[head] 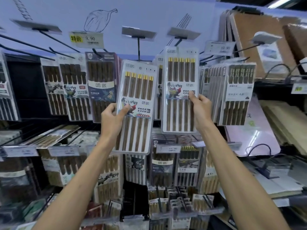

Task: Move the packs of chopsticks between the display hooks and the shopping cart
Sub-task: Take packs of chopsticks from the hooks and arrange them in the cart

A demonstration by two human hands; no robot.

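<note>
Two packs held up at the hooks: left hand (111, 117) pinches tilted pack (136, 107); right hand (200, 107) pinches upright pack (180, 90); next, seemingly, each hang-hole above the grip must meet a hook (138, 47).

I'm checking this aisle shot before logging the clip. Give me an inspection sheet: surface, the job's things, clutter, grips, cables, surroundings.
surface: no table; a display wall with black display hooks.
job's things: two packs of gold-tipped chopsticks held up at the top row; left pack tilted, right pack upright; cannot tell whether either hangs on a hook; shopping cart not in view.
clutter: other chopstick packs hanging in rows; lower ones blurred.
grips: left hand grips the left pack's edge; right hand grips the right pack's edge.
cables: nothing seen.
surroundings: wooden boards shelved at right; yellow price tag reading 9.90.
</note>
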